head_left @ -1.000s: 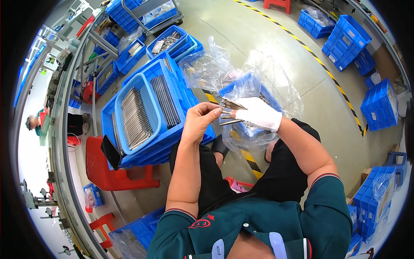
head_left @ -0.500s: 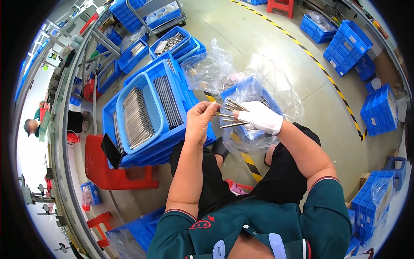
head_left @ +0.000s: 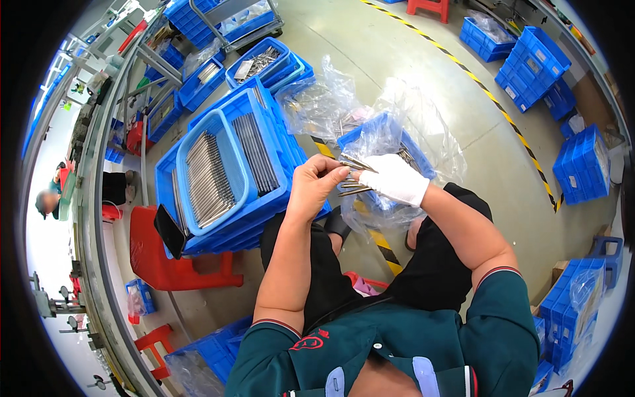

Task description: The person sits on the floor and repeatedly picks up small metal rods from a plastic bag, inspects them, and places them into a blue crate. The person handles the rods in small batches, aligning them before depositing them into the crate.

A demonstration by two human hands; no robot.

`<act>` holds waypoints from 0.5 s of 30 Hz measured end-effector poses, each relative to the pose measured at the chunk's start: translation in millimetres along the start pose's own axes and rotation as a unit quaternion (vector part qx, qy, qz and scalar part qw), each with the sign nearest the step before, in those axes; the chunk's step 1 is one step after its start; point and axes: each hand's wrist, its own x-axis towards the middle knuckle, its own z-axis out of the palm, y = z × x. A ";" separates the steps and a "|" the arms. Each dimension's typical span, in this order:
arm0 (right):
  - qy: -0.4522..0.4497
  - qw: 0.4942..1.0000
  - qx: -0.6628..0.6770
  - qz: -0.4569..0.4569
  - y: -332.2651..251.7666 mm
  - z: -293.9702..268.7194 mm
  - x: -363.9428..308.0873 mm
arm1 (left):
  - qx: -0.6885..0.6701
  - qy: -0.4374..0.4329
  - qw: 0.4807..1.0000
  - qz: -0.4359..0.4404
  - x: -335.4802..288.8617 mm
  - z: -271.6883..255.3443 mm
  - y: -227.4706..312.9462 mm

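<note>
My right hand [head_left: 399, 180], in a white glove, is closed around several thin metal rods [head_left: 355, 190], whose ends stick out to the left. Against those ends my bare left hand [head_left: 315, 183] has thumb and forefinger pinched together; what lies between them is too small to make out. Beneath the gloved hand is a blue bin [head_left: 423, 163] lined with clear plastic, with more rods inside. To the left, a light blue tray [head_left: 246, 173] filled with rows of metal rods [head_left: 208, 175] rests on a larger blue crate [head_left: 289, 149]. Darker rods [head_left: 256, 153] lie beside the tray.
A phone-like black slab [head_left: 170, 231] leans at the crate's near left corner, above a red stool [head_left: 155, 255]. Clear plastic bags [head_left: 317, 99] spread beyond the bin. Blue crates [head_left: 532, 66] stand at the right, past a yellow-black floor line [head_left: 509, 126]. Another person [head_left: 49, 198] is far left.
My left hand has moved slightly right, its fingertips now at the rods' ends. My right hand has shifted a little left, with the rods still in it.
</note>
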 end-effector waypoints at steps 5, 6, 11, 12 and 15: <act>0.018 0.999 -0.024 -0.024 6.0 4.8 0.0 | -0.041 -0.026 0.999 -0.025 3.5 -4.3 -6.3; 0.023 0.999 -0.022 -0.028 7.2 5.4 0.7 | -0.032 -0.016 0.999 -0.024 2.8 -3.1 -6.4; 0.006 1.000 0.028 0.001 0.0 0.6 0.1 | -0.062 0.005 0.998 -0.010 3.4 -2.2 -12.5; 0.002 0.999 0.038 0.010 -1.1 -0.7 -0.5 | -0.084 0.000 0.996 -0.018 4.7 -4.2 -15.3; -0.005 0.999 0.044 0.019 -2.2 -2.8 0.4 | -0.129 -0.018 0.991 -0.041 4.7 -4.4 -15.7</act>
